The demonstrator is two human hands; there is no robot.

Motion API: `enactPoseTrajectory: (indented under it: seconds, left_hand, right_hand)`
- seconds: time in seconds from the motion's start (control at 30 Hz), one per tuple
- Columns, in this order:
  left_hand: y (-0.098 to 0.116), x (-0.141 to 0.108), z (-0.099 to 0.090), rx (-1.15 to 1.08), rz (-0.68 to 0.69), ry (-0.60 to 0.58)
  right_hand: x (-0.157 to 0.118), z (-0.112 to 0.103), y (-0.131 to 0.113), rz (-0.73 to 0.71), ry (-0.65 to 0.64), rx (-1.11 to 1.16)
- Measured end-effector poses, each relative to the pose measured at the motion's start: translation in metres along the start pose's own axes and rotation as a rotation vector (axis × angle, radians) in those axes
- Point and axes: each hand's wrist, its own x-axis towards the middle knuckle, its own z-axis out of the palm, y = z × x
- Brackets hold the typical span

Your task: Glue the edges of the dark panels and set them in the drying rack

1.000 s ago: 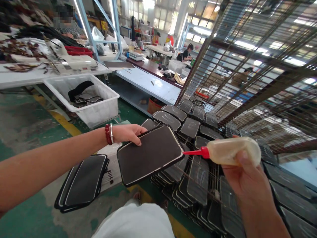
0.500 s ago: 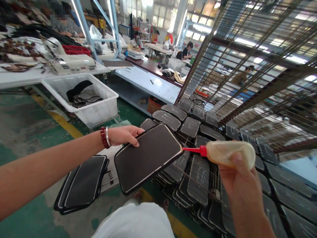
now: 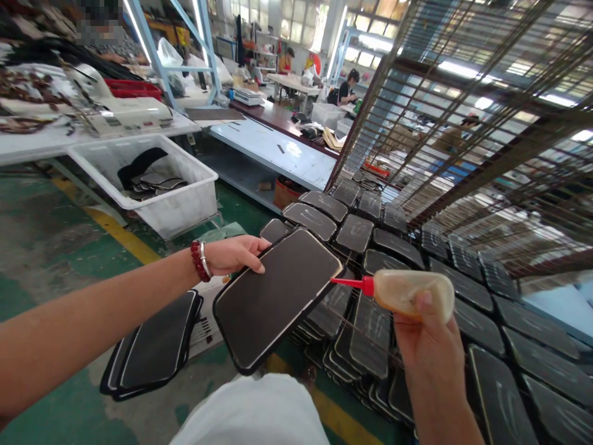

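Note:
My left hand point(image 3: 238, 254) grips the upper left edge of a dark, round-cornered panel point(image 3: 278, 296), thumb on its face and fingers hidden behind. A pale line runs round the panel's border. In my right hand point(image 3: 428, 334) is a translucent squeeze bottle point(image 3: 412, 293) with yellowish liquid inside, held on its side. Its long red nozzle point(image 3: 347, 282) points left, the tip at the panel's right edge near the corner. Below my left forearm lies a small stack of similar dark panels point(image 3: 157, 340).
Wire racks point(image 3: 370, 364) covered with rows of dark panels fill the right side, and a raised mesh rack point(image 3: 463, 111) leans above them. A white bin point(image 3: 180, 204) with dark pieces stands left, beside a sewing machine point(image 3: 120, 111) on a table. Several people sit farther back.
My right hand and the bottle have moved left and slightly down, the nozzle tip sliding along the panel's right edge. The panel has turned slightly in my left hand.

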Motion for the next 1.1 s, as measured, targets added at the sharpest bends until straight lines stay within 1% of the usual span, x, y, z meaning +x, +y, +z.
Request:
enactPoseTrajectory:
  seconds: [0.17, 0.4, 0.57, 0.67, 0.8, 0.93, 1.0, 1.1]
  left_hand:
    - [0.0, 0.003, 0.002, -0.046, -0.006, 0.034]
    - [-0.004, 0.009, -0.003, -0.092, -0.001, 0.024]
    - [-0.006, 0.012, -0.005, -0.122, 0.019, 0.002]
    - [-0.007, 0.013, -0.005, -0.126, 0.024, 0.015]
    - [-0.009, 0.015, -0.006, -0.138, 0.022, 0.049]
    - [-0.011, 0.018, -0.01, -0.162, 0.026, 0.04]
    - [-0.011, 0.019, -0.012, -0.171, 0.023, 0.063]
    - [-0.011, 0.02, -0.013, -0.194, 0.014, 0.131]
  right_hand:
    - [-0.011, 0.0, 0.005, 0.04, -0.031, 0.008]
    - [-0.026, 0.003, 0.005, 0.061, -0.067, 0.012]
    - [-0.034, 0.005, 0.006, 0.09, -0.048, 0.002]
    - [-0.039, 0.006, 0.007, 0.098, -0.083, 0.004]
    - [-0.045, 0.004, 0.008, 0.126, -0.117, -0.006]
    - [-0.051, 0.001, 0.008, 0.14, -0.12, -0.038]
    - [-0.053, 0.0, 0.007, 0.129, -0.13, -0.037]
    - [-0.057, 0.001, 0.004, 0.123, -0.15, -0.027]
